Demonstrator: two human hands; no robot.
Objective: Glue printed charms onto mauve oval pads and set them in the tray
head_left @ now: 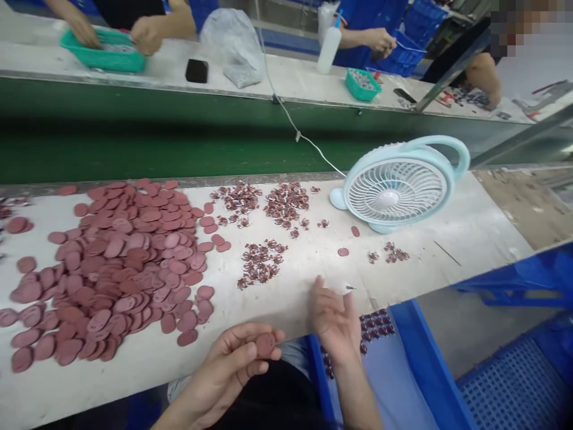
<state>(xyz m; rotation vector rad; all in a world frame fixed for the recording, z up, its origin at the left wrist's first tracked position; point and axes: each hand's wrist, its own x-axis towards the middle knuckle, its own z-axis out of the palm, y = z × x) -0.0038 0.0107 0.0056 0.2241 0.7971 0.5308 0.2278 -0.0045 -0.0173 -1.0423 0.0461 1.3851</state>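
Note:
Pinched between the thumb and fingers of my left hand (237,358) is a reddish-brown oval disc (265,345), held just off the table's front edge. My right hand (336,322) is palm up with its fingers apart, slightly blurred, and nothing shows in it. Beside its fingertips a small dark-and-white piece (350,288) lies on the white table (295,304). A large heap of similar oval discs (129,257) spreads to the left. Clusters of small dark-red and silvery parts (262,263) lie beyond my hands.
A light-blue fan (398,188) stands at the back right, its white cord (317,150) running behind. A thin stick (446,253) lies to the right. Below the edge is a blue tray (421,358) with rows of dark parts (378,325). Co-workers' hands (150,33) work at the opposite bench.

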